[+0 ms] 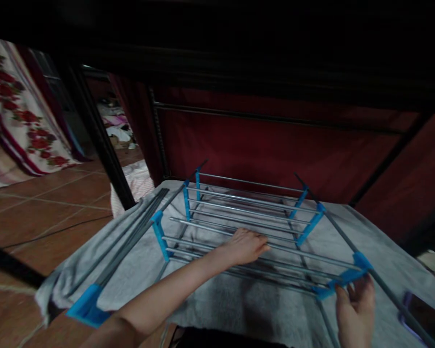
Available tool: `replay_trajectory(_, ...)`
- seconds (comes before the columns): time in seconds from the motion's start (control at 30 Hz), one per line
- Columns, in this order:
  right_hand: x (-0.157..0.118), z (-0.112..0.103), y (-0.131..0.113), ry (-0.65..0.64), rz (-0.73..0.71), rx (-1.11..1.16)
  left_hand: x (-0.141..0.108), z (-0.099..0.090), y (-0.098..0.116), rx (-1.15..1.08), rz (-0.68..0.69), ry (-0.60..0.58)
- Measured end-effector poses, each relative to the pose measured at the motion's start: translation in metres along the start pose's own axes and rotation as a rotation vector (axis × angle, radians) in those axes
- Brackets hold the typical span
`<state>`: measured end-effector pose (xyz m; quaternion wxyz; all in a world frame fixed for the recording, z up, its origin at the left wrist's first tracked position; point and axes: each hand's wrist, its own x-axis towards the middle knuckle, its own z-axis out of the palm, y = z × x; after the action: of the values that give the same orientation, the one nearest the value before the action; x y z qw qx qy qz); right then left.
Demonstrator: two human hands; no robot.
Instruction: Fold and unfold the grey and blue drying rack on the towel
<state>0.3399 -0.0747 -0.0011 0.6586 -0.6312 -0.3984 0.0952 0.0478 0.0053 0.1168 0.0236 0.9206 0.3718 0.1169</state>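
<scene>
Rods of grey metal, about nine of them, are running side by side across the drying rack (246, 217), which is lying at the centre of the view on a grey cloth (217, 299). Six blue plastic brackets are showing on the rack; a seventh blue bracket (85, 304) is sitting at eight o'clock, capping a bundle of dark poles (137, 224). Two hands are working here. The left hand (245, 245) is lying flat on the middle rods, fingers extended and close together, gripping nothing. The right hand (355, 309), at five o'clock, is touching the nearest blue bracket (348, 278) with loosely curled fingers; whether they are clasping it I cannot tell. One flowered fabric (18, 111) is hanging at ten o'clock above the tiled floor (50, 212).
</scene>
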Motion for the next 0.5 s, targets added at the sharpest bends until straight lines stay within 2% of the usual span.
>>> replay_trajectory(0.17,-0.006,-0.013,-0.010,0.013,0.151,-0.088,-0.004,0.001,-0.003,-0.017,0.037,0.001)
replay_trajectory(0.37,0.009,-0.021,-0.030,0.032,0.064,-0.330,-0.002,0.001,-0.003,0.015,0.086,-0.036)
replay_trajectory(0.5,0.022,-0.018,-0.029,0.012,0.082,-0.273,-0.001,0.002,-0.001,0.050,0.092,-0.050)
